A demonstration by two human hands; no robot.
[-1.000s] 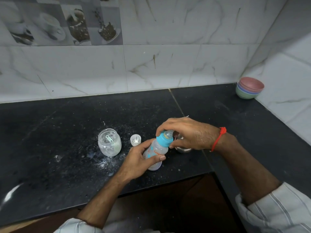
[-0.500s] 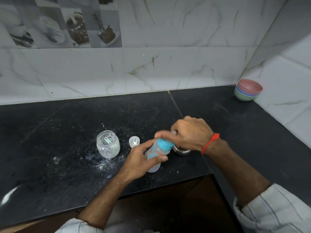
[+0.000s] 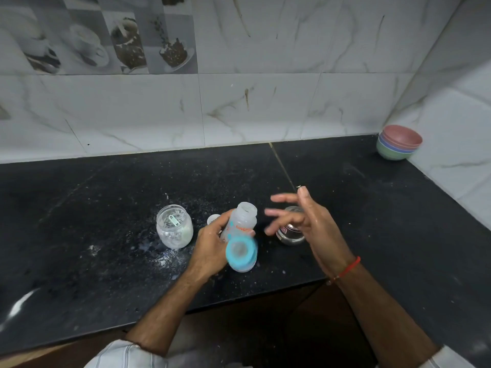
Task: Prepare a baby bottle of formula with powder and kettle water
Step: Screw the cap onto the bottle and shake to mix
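Holding: left hand point(image 3: 210, 251) gripped bottle point(image 3: 240, 224) by its body, tilted, mouth open and uncapped.
Bottle spot: low over desk point(image 3: 106, 208) front edge, between jar point(image 3: 174, 226) and steel cup point(image 3: 291, 231).
Blue cap point(image 3: 241, 252): teat ring sat at bottle's lower end by left palm; whether held or falling, could not tell, blurred.
Right hand point(image 3: 313, 227): fingers point(image 3: 281, 199) spread and loose, held nothing, hovered just beside bottle mouth, over steel cup.
Small cap point(image 3: 213, 219): lay on desk behind left hand, partly hidden.
Jar: clear, open, scoop inside, spilled powder on desk around it.
Bowls point(image 3: 400, 142): stacked in far corner, well apart.
Step, judged: bottle opened, ready for filling.
Doing it well: stand bottle upright first, park blue cap off the powder mess, level each scoop, feed powder slowly into the narrow mouth, keep left grip firm.
Risk: tilted open bottle could spill.
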